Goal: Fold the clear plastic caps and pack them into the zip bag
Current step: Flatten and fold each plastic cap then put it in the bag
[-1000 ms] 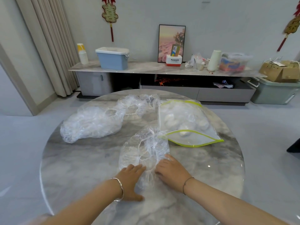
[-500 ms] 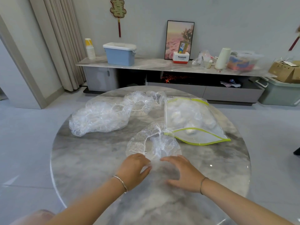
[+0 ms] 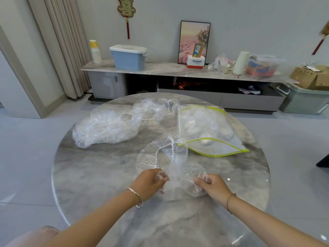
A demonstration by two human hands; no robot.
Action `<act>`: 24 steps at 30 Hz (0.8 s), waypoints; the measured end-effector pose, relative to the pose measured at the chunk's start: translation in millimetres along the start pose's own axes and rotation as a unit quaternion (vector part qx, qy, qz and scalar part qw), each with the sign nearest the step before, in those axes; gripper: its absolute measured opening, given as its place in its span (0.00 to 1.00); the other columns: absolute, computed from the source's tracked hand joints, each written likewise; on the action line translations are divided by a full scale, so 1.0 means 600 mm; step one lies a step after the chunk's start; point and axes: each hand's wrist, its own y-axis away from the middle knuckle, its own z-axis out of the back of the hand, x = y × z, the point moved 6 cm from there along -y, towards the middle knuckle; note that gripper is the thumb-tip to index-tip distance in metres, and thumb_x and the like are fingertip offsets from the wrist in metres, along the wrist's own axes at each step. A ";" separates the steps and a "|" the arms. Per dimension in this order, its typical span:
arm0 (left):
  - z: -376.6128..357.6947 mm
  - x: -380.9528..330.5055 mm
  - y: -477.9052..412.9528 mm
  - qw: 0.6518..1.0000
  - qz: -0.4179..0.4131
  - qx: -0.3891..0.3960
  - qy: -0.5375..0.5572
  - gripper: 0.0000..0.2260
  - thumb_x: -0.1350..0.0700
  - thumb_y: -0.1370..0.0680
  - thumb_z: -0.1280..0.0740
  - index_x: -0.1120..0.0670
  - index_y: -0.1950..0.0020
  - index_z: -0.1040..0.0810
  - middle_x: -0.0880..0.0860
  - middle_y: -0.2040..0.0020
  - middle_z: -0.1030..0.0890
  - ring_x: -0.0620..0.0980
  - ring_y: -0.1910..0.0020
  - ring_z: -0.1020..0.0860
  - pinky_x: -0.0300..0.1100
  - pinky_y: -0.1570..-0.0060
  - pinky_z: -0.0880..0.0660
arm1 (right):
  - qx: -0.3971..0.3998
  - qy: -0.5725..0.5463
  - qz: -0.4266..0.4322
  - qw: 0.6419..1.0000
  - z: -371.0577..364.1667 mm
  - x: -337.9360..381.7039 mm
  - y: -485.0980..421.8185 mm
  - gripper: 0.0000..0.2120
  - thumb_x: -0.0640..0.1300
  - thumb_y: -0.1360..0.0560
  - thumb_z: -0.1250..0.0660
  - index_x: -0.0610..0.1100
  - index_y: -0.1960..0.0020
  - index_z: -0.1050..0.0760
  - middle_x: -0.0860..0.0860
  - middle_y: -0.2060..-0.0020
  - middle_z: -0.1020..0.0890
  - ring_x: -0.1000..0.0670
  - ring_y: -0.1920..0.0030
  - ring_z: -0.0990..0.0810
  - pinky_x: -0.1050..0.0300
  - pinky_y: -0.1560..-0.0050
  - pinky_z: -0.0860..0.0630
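A clear plastic cap with an elastic rim lies crumpled on the round marble table. My left hand pinches its near left edge. My right hand pinches its near right edge, and the film is stretched between the two. Behind it the zip bag with a green-yellow zip lies with its mouth open toward me; several folded caps are inside. A loose pile of clear caps sits on the table's far left.
The table's rim curves close at the left and right. Beyond it stands a long low cabinet with a blue box, a framed picture and clutter. A curtain hangs at the far left.
Both hands went from pressing flat on the cap to gripping its near edge and pulling apart, left hand leftward and right hand rightward. The cap's near half is now lifted and spread.
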 end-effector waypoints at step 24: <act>-0.114 0.055 0.023 0.912 -0.078 0.107 -0.388 0.26 0.40 0.19 0.58 0.50 0.23 0.48 0.47 0.30 0.30 0.48 0.33 0.29 0.43 0.32 0.48 | 0.133 0.431 0.186 0.873 -0.092 -0.001 0.039 0.43 0.71 0.37 0.79 0.55 0.26 0.65 0.61 0.29 0.65 0.58 0.27 0.68 0.61 0.31 0.73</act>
